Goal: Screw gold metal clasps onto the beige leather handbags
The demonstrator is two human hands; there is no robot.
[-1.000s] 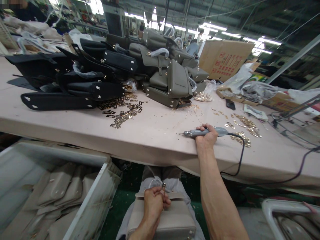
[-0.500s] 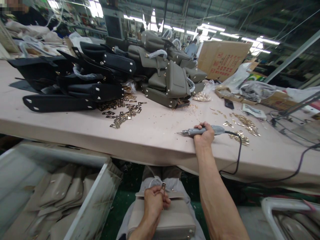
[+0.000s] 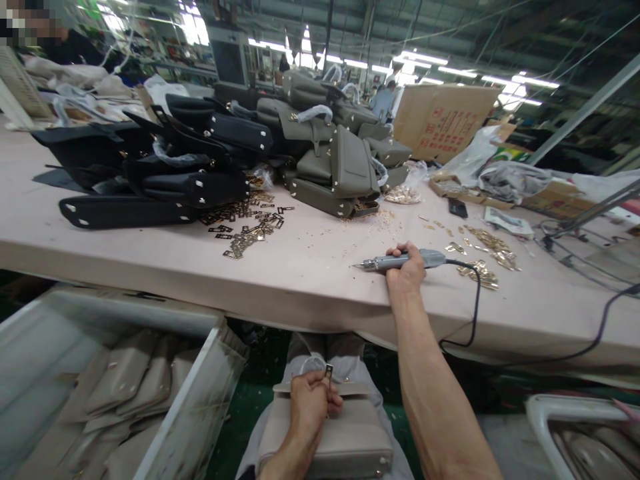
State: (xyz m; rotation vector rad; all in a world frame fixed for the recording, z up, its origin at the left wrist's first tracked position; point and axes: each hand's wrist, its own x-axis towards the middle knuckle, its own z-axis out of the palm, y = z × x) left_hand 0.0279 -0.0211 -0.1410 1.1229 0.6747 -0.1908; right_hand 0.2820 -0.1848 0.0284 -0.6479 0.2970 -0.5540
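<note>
Across my lap lies a light beige handbag [image 3: 355, 440] with small metal feet at its lower corner. My left hand [image 3: 313, 403] is closed at its top edge, pinching a small metal buckle plate [image 3: 329, 372] that stands up between the fingers. Over the table, my right hand [image 3: 407, 270] wraps around a grey electric screwdriver [image 3: 383, 262]. Its tip points left, close to the tabletop, near tiny scattered screws. A black cord runs from its back end.
On the table [image 3: 310, 280] are black bags [image 3: 130, 208], olive bags [image 3: 350, 167], dark metal plates [image 3: 245, 233] and gold fittings [image 3: 493, 247]. A cardboard box [image 3: 445, 120] stands behind. Bins with beige bags flank me, one left [image 3: 185, 400], one right [image 3: 537, 427].
The view has shifted slightly, so the black bags and left bin sit a little further right. Both hands keep their holds, and the screwdriver has hardly moved.
</note>
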